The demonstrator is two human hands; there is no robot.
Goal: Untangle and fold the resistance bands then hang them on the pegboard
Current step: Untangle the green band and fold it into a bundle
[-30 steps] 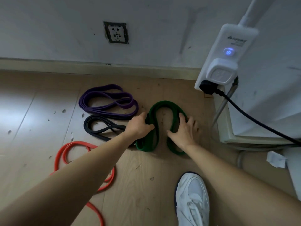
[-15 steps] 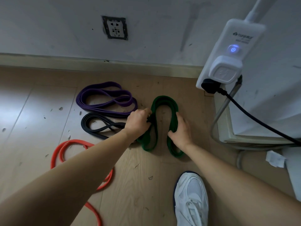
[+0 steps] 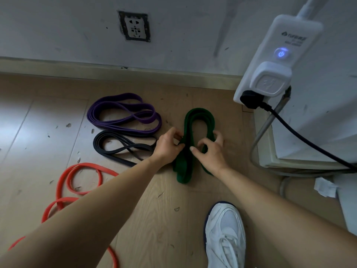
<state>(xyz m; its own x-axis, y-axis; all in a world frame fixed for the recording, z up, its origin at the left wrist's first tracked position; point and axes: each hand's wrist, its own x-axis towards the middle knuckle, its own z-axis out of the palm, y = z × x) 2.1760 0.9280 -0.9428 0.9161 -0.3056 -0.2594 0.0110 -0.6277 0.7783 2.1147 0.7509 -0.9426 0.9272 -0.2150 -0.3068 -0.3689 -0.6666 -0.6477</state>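
Currently, four resistance bands lie on the wooden floor (image 3: 135, 219) below a grey wall. At the near left, the red band (image 3: 77, 187) lies in loose loops, partly hidden under the left forearm. Farther in, the black band (image 3: 108, 154) lies folded into a flat coil, and the purple band (image 3: 116, 123) lies folded just beyond it, nearer the wall; the two almost touch. A wall socket (image 3: 134, 26) sits in the wall above them.

At the centre, the green band (image 3: 199, 117) lies folded in an inverted U, its closed bend toward the wall and its ends toward the person. The left hand (image 3: 167, 147) pinches the left leg of the green band, thumb and fingers closed on it. The right hand (image 3: 210, 151) grips the right leg, fingers curled around the strands. Both legs are drawn close together.

At the near right, a white shoe (image 3: 225, 235) stands on the floor. At the far right, a white power unit (image 3: 278, 60) with a lit blue button carries a black plug and cable (image 3: 309, 144).
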